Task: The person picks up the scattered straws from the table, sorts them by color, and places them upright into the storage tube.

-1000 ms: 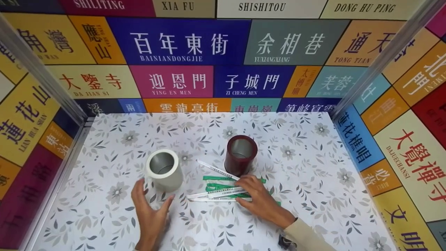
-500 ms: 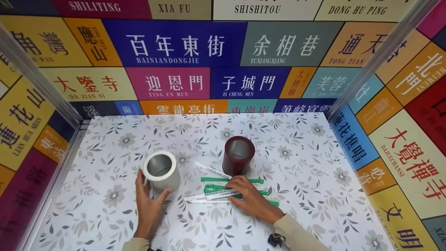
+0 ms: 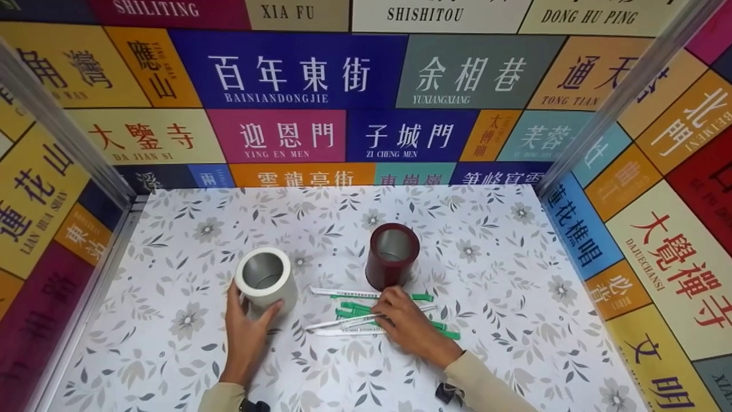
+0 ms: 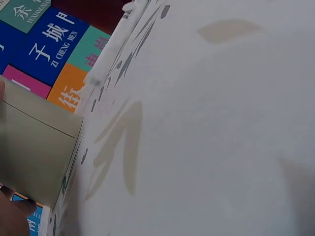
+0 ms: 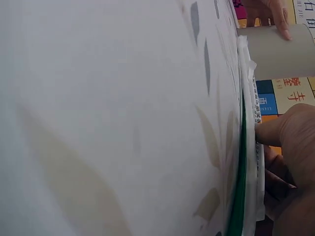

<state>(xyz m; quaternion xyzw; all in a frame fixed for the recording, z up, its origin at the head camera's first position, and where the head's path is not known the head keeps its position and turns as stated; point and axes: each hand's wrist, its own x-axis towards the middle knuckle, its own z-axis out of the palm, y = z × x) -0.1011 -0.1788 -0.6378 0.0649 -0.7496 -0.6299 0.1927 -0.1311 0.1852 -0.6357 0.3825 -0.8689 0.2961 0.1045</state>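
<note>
A cream cylindrical cup [image 3: 266, 286] with a grey inside stands upright on the left. My left hand [image 3: 246, 337] holds it low, fingers along its left side and thumb against its front. In the left wrist view the cup [image 4: 34, 142] meets the tablecloth. To the right, my right hand [image 3: 409, 323] is over a loose pile of slim white and green wrapped straws and pinches a white wrapped straw [image 3: 349, 321]; its fingertips hide part of the pile. A green wrapped straw [image 3: 449, 331] sticks out on the right. In the right wrist view, the thumb touches a white wrapper [image 5: 251, 147].
A dark red cylindrical cup [image 3: 389, 269] stands upright just behind the straws. Floral cloth [image 3: 320, 372] covers the table. Panels with printed Chinese place names [image 3: 286, 71] rise at the back and both sides, with metal posts [image 3: 623, 97] at the corners.
My left hand has closed in on the cream cup from slightly in front of it. The rear white straw has swung from slanting to nearly level, beside the rear green one.
</note>
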